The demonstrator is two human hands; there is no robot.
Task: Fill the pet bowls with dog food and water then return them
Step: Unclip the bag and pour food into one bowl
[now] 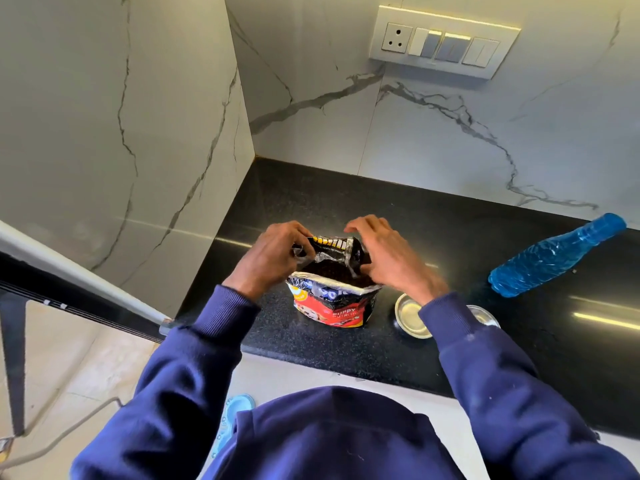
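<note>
- Far L, low: pale tiled floor (79, 358). A dark rail (52, 289) w/ a white top edge crosses it diagonally.
- Marble wall (121, 133), white w/ grey veins, on the L and at the back. The 2 faces meet in a corner above the tabletop.
- Black speckled tabletop (311, 202) runs from that corner to the R edge of view.
- Blue slipper (239, 405) on the floor, below the tabletop's front edge, partly hidden by the person's body.
- L hand (273, 258): fingers curled, pinching the L side of the bag's top flap. Dark blue sleeve (207, 341) reaches the wrist.
- Dog food bag (334, 308): stands upright on the tabletop near the front edge, btwn the 2 hands. Red, black and yellow print, foil lining. Mouth is open and dark kibble (332, 270) shows inside. Far flap is held up.
- R hand (391, 261): fingers curled, thumb and fingertips gripping the foil edge at the R side of the bag's top.
- 2 steel bowls on the tabletop just R of the bag, side by side near the front edge, w/ the R forearm passing over them. First bowl (410, 318) shows a shiny inside. Second bowl (485, 315) is mostly hidden by the sleeve.
- Switch panel (443, 43) high on the back wall: 1 socket + a row of switches.
- Blue water bottle (554, 258), far R: lies on its side on the tabletop, slanted, narrow end toward the back wall, well apart from the bowls.
</note>
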